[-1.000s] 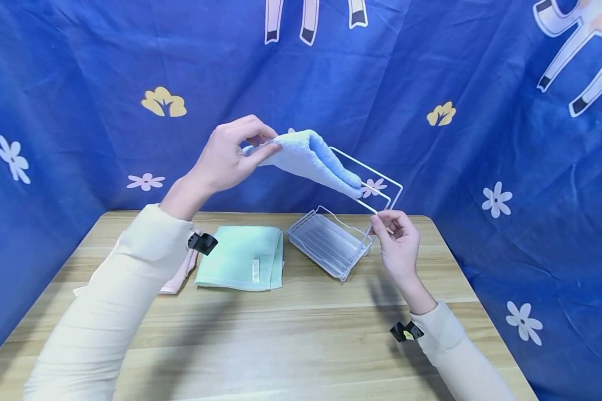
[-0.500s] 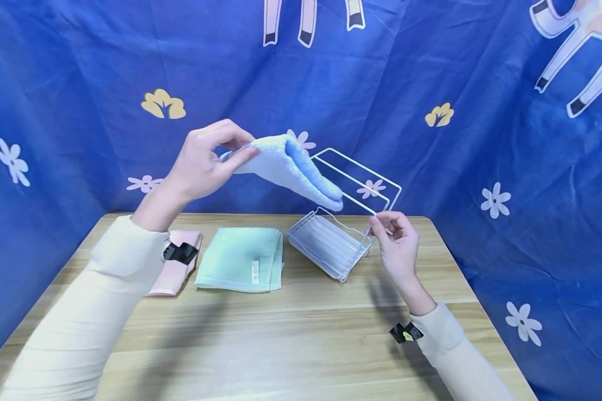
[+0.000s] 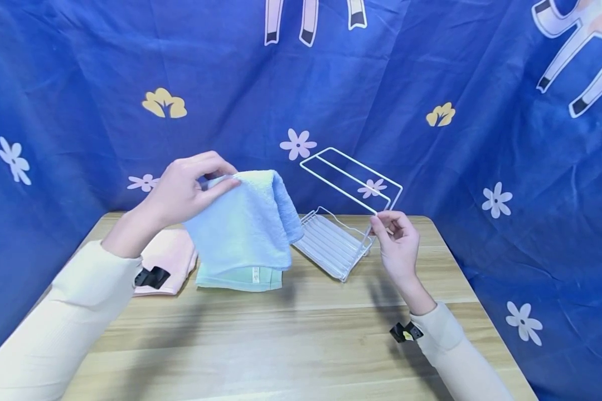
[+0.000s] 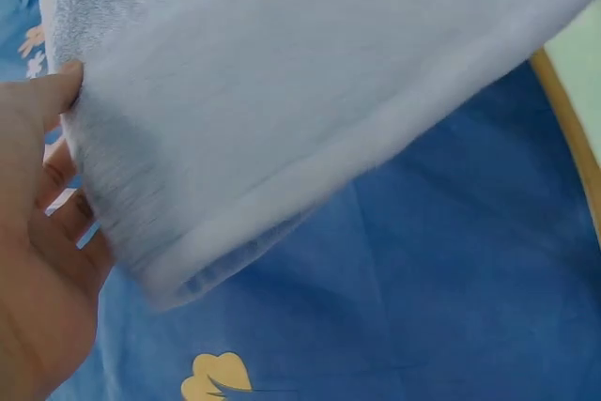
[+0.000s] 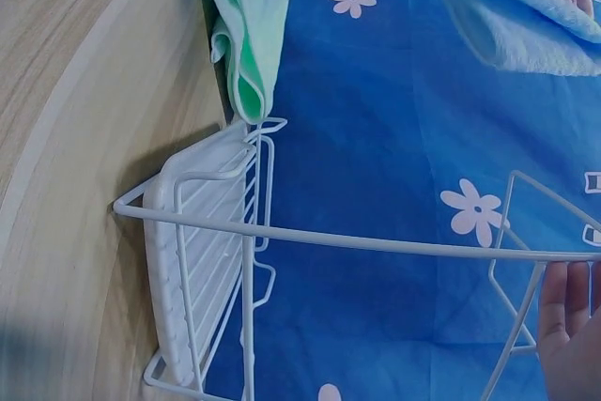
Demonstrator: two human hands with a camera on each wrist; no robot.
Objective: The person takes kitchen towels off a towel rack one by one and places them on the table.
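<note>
A folded light blue towel (image 3: 246,223) hangs from my left hand (image 3: 185,186), thumb and fingers pinching its upper edge. In the left wrist view the towel (image 4: 282,91) fills much of the frame beside the hand (image 4: 47,223). It overlaps a folded green towel (image 3: 241,280) lying on the table. My right hand (image 3: 398,239) grips the upper corner of a white wire rack (image 3: 338,197), whose bare top rails stand above a slatted lower tray (image 3: 326,245). In the right wrist view fingers (image 5: 568,293) hold the rack's rail (image 5: 376,243).
A folded pink towel (image 3: 168,259) lies at the left, partly behind the left forearm. The wooden table (image 3: 281,345) ends at a blue patterned curtain (image 3: 231,72) at the back and sides.
My left hand has moved left and down, drawing the blue towel off the rack's top rails, and the towel now hangs down in front of the green one. The right hand has stayed put.
</note>
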